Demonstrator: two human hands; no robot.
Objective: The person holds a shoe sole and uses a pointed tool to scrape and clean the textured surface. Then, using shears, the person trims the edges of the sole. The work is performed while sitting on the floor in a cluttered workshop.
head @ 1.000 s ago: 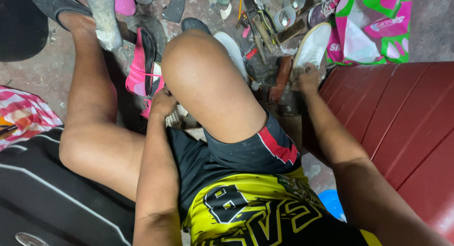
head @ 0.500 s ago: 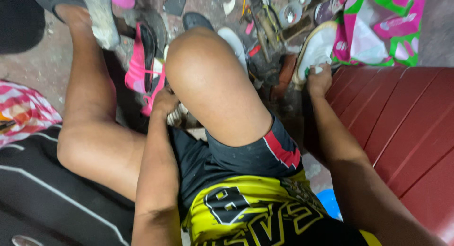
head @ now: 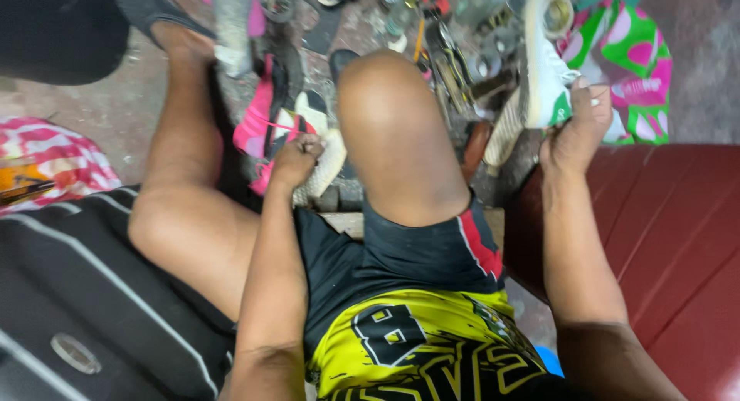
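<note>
Head view is looking down past my raised knee at the cluttered floor. At the left my left hand (head: 297, 158) is curling into a loose fist, its fingers pressed together against a pale ribbed sole (head: 322, 166) that is lying beside a pink and black shoe (head: 266, 116), close to my body. What those fingers are pinching, I cannot tell. Further right, across the knee, my right hand (head: 574, 131) is gripping a white sneaker (head: 543, 70) by its heel end, fingers wrapping the green heel patch. Its long axis is running away from me, toe up toward the far clutter of tools, its smooth white side showing. Beside that hand, the dark red bench (head: 671, 239) is looking glossy and ridged.
</note>
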